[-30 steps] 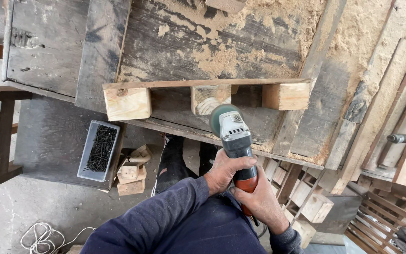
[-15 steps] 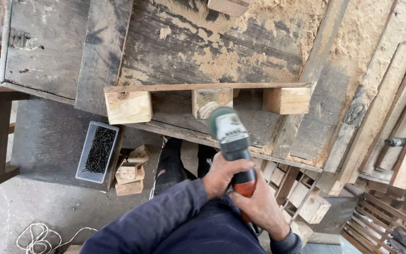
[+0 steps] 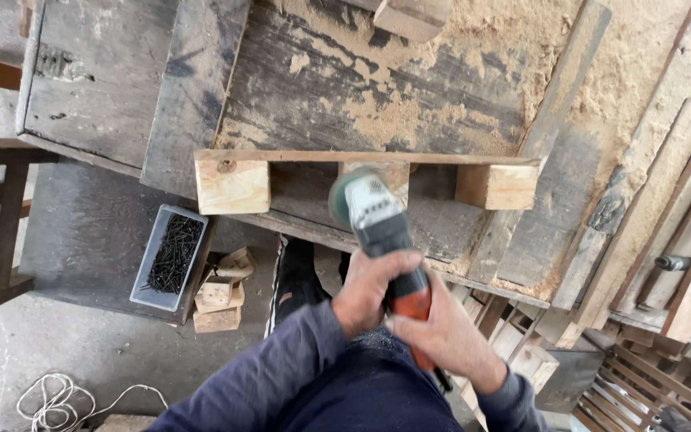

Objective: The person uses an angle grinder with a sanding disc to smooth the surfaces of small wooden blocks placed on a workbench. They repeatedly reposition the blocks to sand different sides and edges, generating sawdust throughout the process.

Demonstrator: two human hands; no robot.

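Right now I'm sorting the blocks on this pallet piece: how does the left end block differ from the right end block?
The left end block looks larger and squarer, with a round knot near its top edge; the right end block looks smaller and lower, with a plain face. The left one hangs past the workbench edge; the right one lies over it. Both are pale wood under the same thin slat.

Single view only: a head-worn camera is looking steeply down from above the person's chest, facing forward over the near edge of the table. It is sitting close, arms filling the bottom of frame. The far side is taking in the sawdust-covered top, the left is catching the floor below, the right is showing stacked planks.
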